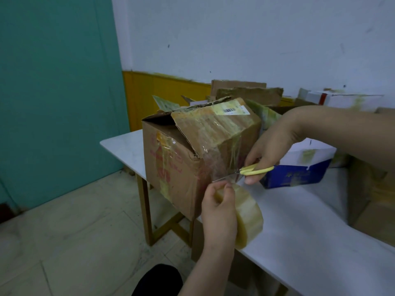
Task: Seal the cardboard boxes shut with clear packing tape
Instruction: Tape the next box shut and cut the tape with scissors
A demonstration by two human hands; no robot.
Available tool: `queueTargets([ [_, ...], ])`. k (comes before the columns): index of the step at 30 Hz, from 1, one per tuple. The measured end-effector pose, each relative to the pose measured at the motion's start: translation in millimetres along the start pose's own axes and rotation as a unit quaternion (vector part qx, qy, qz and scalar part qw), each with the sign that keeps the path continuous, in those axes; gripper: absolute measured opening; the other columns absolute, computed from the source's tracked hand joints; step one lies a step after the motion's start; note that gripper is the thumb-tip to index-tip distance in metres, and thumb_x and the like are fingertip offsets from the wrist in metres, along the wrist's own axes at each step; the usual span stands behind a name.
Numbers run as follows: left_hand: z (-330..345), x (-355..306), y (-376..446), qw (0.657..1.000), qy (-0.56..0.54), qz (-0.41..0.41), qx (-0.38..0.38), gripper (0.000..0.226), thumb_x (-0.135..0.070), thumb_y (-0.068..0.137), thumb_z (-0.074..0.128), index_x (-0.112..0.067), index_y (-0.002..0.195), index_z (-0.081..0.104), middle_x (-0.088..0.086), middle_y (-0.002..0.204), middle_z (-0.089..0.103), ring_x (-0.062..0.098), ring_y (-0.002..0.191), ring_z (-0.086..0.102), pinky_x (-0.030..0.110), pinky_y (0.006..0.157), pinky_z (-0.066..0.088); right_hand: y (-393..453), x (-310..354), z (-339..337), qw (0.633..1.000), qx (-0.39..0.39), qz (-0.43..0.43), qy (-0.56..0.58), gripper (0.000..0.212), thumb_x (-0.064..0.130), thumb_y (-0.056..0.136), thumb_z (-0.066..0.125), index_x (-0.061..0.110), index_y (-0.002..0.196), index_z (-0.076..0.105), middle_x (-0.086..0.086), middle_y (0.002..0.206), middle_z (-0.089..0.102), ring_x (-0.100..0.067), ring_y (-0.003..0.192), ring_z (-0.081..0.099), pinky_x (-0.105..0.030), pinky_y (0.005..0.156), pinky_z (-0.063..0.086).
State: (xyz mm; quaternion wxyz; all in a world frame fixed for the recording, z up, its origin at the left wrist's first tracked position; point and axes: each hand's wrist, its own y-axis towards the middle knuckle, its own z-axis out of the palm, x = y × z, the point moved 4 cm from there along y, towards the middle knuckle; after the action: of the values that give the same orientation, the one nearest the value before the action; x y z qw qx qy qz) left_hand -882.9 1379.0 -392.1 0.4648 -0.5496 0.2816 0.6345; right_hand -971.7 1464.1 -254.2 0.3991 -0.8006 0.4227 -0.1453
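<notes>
Now cardboard box [181, 167] w/ flaps down, contents unseen

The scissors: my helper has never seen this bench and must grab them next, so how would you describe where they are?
Start at the white table and the big taped cardboard box on its left end. At the box's near right corner, the right hand holds small scissors above the tape roll. Their pale yellow handles are the only ones there.
</notes>
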Motion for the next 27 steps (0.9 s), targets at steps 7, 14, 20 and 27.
queueTargets([
  [7,-1.5,1.4,-1.0,1.0,-0.002,0.021,0.007,0.011,-0.038,0.102,0.054,-0.039,0.095,0.062,-0.009,0.093,0.065,0.009,0.086,0.063,0.032,0.076,0.056,2.2,-5.7,-6.0,0.992,-0.12,-0.028,-0.023,0.016,0.058,0.088,0.061,0.045,0.09,0.068,0.027,0.071,0.063,0.002,0.073,0.054,-0.019,0.069,0.039],
  [14,3.1,7.5,-14.1,0.998,0.027,0.038,0.034,0.011,-0.038,0.1,0.057,-0.041,0.093,0.064,-0.014,0.087,0.063,0.002,0.08,0.06,0.023,0.073,0.052,-12.4,-18.1,15.1,0.961,-0.26,-0.002,-0.088,0.022,0.053,0.093,0.058,0.04,0.095,0.075,0.013,0.075,0.067,-0.008,0.066,0.055,-0.026,0.06,0.042],
  [20,6.0,8.0,-18.8,0.997,0.021,0.067,0.04,0.011,-0.035,0.101,0.056,-0.037,0.096,0.066,-0.008,0.089,0.067,0.004,0.074,0.063,0.02,0.062,0.052,-27.3,-54.3,62.9,0.964,-0.256,0.069,-0.018,0.029,0.052,0.097,0.049,0.031,0.099,0.068,0.009,0.09,0.065,-0.011,0.081,0.058,-0.028,0.074,0.046],
  [27,0.8,7.0,-18.7,0.989,0.058,0.113,0.078,0.015,-0.039,0.104,0.049,-0.036,0.103,0.064,-0.017,0.102,0.064,0.001,0.096,0.059,0.03,0.086,0.049,40.9,-61.9,153.6,0.959,-0.16,0.232,0.015,0.043,0.038,0.103,0.039,0.006,0.118,0.063,-0.013,0.12,0.064,-0.029,0.108,0.061,-0.03,0.091,0.047],
])
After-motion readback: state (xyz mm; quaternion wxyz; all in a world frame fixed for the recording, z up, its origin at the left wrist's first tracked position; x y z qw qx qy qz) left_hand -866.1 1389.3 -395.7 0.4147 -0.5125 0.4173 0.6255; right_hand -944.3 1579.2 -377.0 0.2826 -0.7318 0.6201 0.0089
